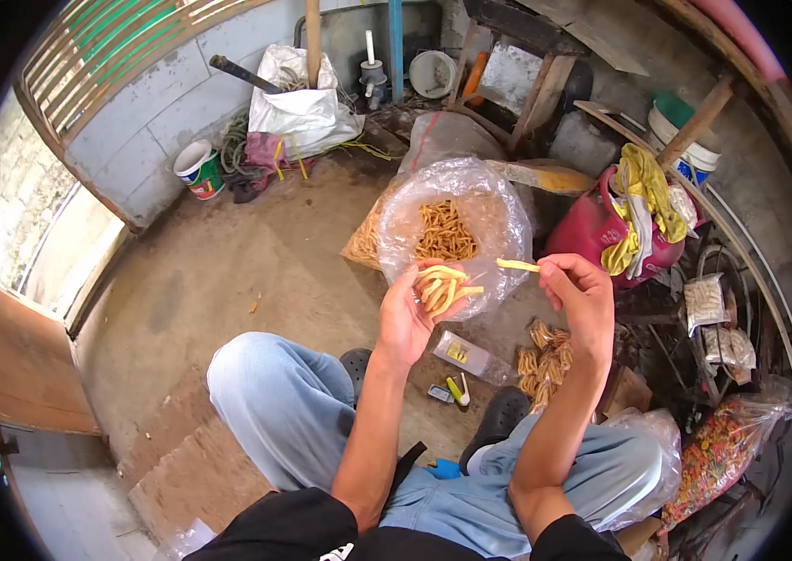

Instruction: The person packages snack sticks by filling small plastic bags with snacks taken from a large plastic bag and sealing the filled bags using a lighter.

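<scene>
Held a bunch of yellow sticks (441, 292) in the left hand (405, 316), half curled, palm up. Pinched one yellow stick (515, 266) with thumb and finger of the right hand (585, 288). Had both at the near side of a big open clear bag (403, 224), with brown sticks (447, 232) inside. Saw little packs (543, 363) on the floor (237, 262) near the right shoe (500, 413), and a bucket (198, 170) at the floor's far left edge.
</scene>
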### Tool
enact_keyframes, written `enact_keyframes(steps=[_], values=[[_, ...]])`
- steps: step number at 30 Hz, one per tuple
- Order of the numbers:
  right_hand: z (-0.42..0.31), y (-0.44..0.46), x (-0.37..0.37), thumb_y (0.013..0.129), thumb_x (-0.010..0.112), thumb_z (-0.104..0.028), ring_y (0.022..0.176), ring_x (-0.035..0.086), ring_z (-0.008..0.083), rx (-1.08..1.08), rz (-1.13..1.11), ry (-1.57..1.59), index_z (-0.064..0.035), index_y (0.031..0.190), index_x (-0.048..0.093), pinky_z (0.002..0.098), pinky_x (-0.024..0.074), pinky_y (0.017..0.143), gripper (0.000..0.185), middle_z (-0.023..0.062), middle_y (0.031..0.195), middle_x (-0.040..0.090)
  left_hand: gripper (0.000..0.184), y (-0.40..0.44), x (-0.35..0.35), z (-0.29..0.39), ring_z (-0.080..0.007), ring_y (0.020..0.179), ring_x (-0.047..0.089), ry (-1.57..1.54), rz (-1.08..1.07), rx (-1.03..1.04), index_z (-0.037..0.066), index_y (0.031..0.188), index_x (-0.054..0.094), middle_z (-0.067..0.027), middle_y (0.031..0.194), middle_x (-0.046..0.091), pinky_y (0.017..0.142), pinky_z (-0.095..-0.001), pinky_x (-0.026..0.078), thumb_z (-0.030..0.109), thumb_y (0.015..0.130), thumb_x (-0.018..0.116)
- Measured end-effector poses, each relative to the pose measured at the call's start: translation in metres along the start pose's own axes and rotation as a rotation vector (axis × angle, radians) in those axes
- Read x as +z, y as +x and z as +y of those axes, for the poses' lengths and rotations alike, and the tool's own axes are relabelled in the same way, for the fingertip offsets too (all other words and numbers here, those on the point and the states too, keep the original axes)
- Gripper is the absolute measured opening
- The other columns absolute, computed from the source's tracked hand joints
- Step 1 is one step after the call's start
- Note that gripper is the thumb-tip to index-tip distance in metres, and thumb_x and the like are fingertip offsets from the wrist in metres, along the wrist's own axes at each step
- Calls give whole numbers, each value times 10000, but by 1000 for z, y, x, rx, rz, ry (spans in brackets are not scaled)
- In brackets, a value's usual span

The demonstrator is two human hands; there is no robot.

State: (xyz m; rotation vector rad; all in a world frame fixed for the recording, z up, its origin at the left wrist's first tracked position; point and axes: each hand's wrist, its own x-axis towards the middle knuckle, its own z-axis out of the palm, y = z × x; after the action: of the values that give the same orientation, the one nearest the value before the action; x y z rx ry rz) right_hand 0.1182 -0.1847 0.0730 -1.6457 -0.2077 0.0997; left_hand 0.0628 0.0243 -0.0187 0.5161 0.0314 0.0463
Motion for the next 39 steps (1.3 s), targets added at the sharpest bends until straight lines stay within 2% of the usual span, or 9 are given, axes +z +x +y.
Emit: enact_keyframes(steps=[7,11,16,22,25,27,33,37,39], values=[[4,-20,24,845,676,-92,676,480,9,-90,-37,-24,-15,917,691,166,364,606,107,-33,776,624,360,-6,9,-1,-257,998,636,19,-20,49,47,1110,522,-182,1112,609,786,-374,579,338,1003,339],[18,-18,40,818,704,-95,708,497,48,-299,28,-111,-37,905,706,194,377,617,105,5,846,599,379,-8,16,-1,-239,915,663,136,8,119,39,1043,548,-164,1058,635,742,-350,587,368,999,363],[26,-20,56,796,718,-90,717,505,65,-278,69,-131,-35,868,709,206,379,619,91,10,856,585,324,-7,21,-6,-199,845,666,292,50,245,-3,972,553,-166,1010,647,715,-321,583,308,978,461],[36,-19,67,787,724,-109,800,524,93,-157,12,-135,-24,887,711,227,404,670,131,25,892,587,322,-9,21,-9,-177,817,667,374,89,256,14,979,554,-154,989,656,660,-284,582,315,985,443],[34,-17,67,834,681,-123,858,543,116,-193,-84,-2,-13,927,711,236,425,743,147,47,942,596,317,-8,20,-5,-164,792,667,274,143,242,-11,963,564,-159,968,664,627,-274,579,293,977,474],[25,-18,65,913,584,-157,928,554,146,-139,-58,-4,-4,956,708,256,429,812,202,72,1007,600,314,-8,19,-3,-145,779,663,282,168,255,6,968,560,-137,954,664,615,-258,579,303,981,458],[28,-17,75,979,458,-216,1012,526,149,-217,-233,-1,-4,1049,675,298,425,858,311,96,1110,594,317,-3,8,-12,-130,746,662,301,215,301,33,977,553,-101,918,662,602,-249,579,329,984,440],[28,-18,72,953,529,-189,981,542,126,-141,-226,71,1,1074,658,272,441,824,261,89,1111,604,308,0,6,-13,-135,753,663,236,259,345,43,999,545,-97,922,660,613,-260,580,333,984,441],[33,-17,73,901,618,-144,876,582,106,-236,-168,26,-1,1030,676,232,466,729,201,69,1024,646,304,-2,12,-11,-144,773,664,211,256,329,45,1006,545,-104,947,658,632,-274,581,331,984,442]])
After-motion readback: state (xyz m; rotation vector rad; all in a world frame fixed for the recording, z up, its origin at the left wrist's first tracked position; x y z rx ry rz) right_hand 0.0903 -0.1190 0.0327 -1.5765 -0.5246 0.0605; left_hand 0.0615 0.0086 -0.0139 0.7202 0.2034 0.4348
